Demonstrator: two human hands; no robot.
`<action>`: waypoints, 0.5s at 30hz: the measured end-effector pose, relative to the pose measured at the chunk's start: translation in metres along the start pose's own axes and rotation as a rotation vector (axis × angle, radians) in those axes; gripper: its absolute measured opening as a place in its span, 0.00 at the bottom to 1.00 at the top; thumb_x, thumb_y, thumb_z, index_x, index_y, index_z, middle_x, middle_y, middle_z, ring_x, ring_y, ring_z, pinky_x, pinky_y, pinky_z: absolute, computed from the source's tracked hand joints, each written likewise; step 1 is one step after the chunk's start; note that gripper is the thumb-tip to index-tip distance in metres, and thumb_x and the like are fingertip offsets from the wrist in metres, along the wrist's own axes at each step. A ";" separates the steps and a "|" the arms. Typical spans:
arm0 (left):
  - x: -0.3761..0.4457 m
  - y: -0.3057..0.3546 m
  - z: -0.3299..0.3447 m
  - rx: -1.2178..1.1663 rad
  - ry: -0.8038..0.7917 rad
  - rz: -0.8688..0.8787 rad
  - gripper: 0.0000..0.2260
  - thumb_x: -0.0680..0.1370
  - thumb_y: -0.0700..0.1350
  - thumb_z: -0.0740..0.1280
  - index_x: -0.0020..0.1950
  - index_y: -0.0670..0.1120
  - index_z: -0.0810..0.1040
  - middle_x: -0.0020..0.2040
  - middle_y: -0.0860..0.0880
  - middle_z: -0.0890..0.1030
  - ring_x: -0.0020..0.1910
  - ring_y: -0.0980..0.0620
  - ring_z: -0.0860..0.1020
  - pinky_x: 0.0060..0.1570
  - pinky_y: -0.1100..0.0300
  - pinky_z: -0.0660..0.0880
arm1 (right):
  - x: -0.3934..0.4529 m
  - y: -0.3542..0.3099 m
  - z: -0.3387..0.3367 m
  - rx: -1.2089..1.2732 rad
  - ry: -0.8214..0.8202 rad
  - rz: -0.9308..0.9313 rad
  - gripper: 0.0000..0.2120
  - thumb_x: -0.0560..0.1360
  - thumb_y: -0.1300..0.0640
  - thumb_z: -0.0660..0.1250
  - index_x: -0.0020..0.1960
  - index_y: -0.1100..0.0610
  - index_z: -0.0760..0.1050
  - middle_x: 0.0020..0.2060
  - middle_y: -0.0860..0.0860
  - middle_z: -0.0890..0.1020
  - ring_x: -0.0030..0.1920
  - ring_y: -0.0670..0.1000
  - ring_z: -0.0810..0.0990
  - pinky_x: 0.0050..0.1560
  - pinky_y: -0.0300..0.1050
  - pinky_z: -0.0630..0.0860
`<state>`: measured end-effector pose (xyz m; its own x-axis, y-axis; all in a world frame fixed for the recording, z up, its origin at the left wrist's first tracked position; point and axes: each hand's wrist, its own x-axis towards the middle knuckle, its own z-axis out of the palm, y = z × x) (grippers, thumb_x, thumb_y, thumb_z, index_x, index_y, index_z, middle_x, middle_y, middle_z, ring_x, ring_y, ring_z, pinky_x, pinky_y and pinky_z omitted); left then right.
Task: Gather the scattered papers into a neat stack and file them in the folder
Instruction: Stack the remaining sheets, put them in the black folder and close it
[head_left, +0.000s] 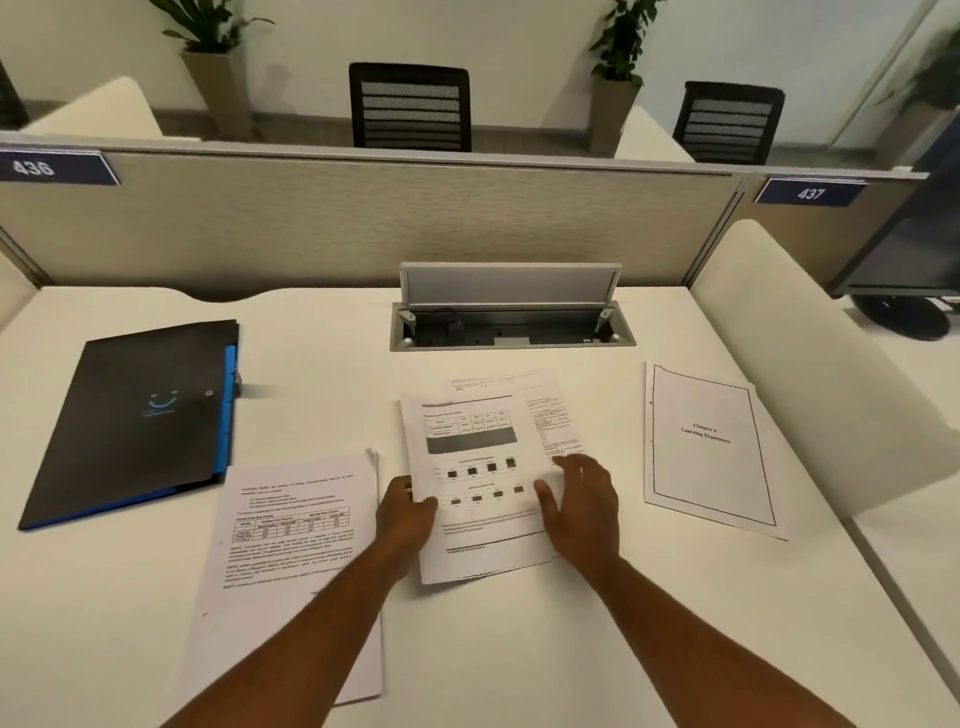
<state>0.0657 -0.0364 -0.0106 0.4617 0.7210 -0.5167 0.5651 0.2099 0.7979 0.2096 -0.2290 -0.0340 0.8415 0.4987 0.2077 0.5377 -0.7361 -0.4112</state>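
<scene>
Both hands on the middle white printed sheet with a table and small dark squares (480, 483): left hand (405, 512) pinches its left edge, right hand (582, 506) lies open, flat on its right side. It overlaps another printed page (545, 410) beyond it. Text-and-table stack (291, 561) sits just left of that sheet, bordered title page (709, 447) well right, black folder with blue edge (140, 415) far left, closed, on the white counter (322, 374). Suggest squaring the overlapped pair first, then sweeping in the side piles.

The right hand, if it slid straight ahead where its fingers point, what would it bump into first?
The right hand already rests on the middle paper. Sliding ahead, it would likely cross the sheet underneath, then bare desk, then the open cable box.
</scene>
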 end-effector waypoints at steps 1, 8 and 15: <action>0.001 0.001 -0.001 0.009 -0.006 -0.005 0.17 0.76 0.39 0.66 0.65 0.45 0.73 0.60 0.46 0.80 0.56 0.45 0.79 0.56 0.52 0.77 | 0.004 0.001 0.000 -0.040 -0.050 0.067 0.28 0.78 0.41 0.66 0.72 0.57 0.72 0.71 0.58 0.74 0.73 0.61 0.69 0.72 0.59 0.67; -0.003 0.004 0.003 0.096 -0.043 0.077 0.16 0.76 0.39 0.68 0.64 0.45 0.76 0.60 0.47 0.81 0.53 0.48 0.79 0.53 0.56 0.76 | -0.007 0.003 0.016 -0.053 -0.360 0.077 0.47 0.74 0.30 0.63 0.83 0.54 0.51 0.83 0.52 0.54 0.82 0.53 0.50 0.80 0.56 0.52; -0.008 0.016 0.013 0.043 0.077 0.131 0.24 0.73 0.36 0.69 0.69 0.47 0.73 0.62 0.42 0.78 0.58 0.42 0.78 0.57 0.46 0.78 | -0.029 -0.007 0.018 -0.078 -0.233 0.002 0.46 0.68 0.26 0.61 0.80 0.48 0.58 0.74 0.46 0.69 0.71 0.51 0.68 0.67 0.52 0.70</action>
<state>0.0800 -0.0469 0.0022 0.4809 0.7890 -0.3825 0.5328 0.0835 0.8421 0.1806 -0.2296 -0.0531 0.8126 0.5827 -0.0071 0.5460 -0.7656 -0.3402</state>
